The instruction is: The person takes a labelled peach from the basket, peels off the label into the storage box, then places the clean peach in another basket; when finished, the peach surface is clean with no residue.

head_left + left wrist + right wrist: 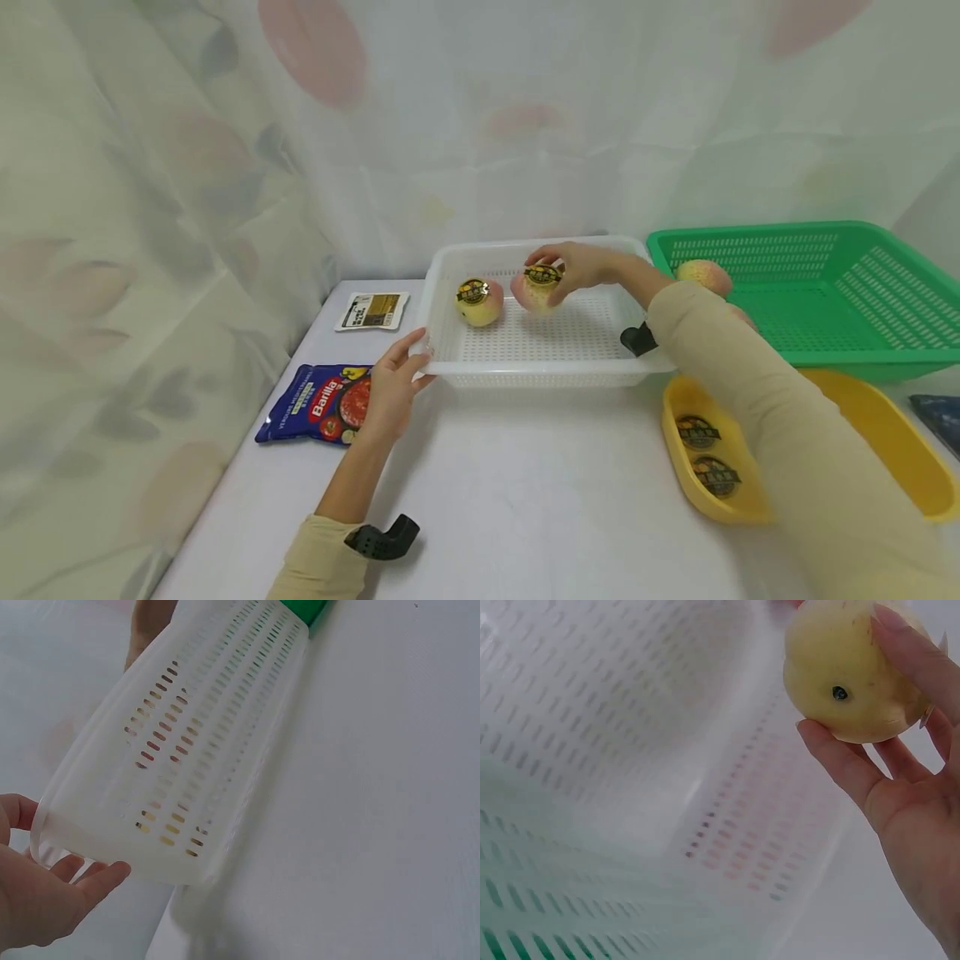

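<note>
Nearest, the left hand (390,392) pinches the white basket (525,379) at its near-left corner. Right hand (581,265) grips an apple (536,290); best lowered gently beside the second apple (478,302).

Over on the worktop (525,467), a blue Barilla pouch (318,404) lies left of the yellow tub (892,433), a small tan packet (372,311) just behind it. A green basket (817,292) sits behind that tub, holding one peach (703,273), and a pale floral curtain (150,208) hangs at the back.
</note>
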### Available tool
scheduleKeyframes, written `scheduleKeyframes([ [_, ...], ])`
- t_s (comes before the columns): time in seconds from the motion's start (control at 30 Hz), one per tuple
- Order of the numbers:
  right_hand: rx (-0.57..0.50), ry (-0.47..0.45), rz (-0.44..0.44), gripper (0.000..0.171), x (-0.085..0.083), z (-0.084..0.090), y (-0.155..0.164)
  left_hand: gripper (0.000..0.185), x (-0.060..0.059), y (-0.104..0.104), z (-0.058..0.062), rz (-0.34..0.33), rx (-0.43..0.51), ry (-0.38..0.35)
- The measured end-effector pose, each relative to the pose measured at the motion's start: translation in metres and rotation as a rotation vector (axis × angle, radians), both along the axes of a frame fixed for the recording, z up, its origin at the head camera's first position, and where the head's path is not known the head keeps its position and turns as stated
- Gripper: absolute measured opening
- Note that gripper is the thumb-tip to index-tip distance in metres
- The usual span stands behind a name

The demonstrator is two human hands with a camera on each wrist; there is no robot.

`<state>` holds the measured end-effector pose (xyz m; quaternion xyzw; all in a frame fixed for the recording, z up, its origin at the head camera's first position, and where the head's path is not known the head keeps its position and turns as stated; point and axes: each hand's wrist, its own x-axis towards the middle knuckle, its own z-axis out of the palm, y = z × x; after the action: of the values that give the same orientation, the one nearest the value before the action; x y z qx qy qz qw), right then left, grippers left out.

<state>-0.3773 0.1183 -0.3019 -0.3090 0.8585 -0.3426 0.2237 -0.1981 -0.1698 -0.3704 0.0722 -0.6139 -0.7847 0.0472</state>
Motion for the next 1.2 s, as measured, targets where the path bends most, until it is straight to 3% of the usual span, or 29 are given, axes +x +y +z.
scheduleKeyframes([
  [0.3,-0.118,0.077,0.119,0.071,0.044,0.058,0.020,0.045,-0.004,-0.001,-0.001,-0.032,-0.010,0.027],
  [0.53,-0.191,0.097,0.232,0.071,0.097,0.070,0.034,0.046,-0.007,-0.006,0.000,-0.061,-0.006,0.043],
  [0.7,-0.192,0.023,0.272,0.073,0.136,0.056,0.038,0.047,-0.010,-0.012,0.002,-0.091,0.002,0.047],
  [0.87,-0.148,-0.003,0.274,0.073,0.165,0.028,0.035,0.047,-0.011,-0.016,0.003,-0.099,0.013,0.036],
  [1.2,-0.025,-0.050,0.246,0.067,0.190,-0.034,0.025,0.048,-0.009,-0.018,0.003,-0.116,0.015,0.057],
])
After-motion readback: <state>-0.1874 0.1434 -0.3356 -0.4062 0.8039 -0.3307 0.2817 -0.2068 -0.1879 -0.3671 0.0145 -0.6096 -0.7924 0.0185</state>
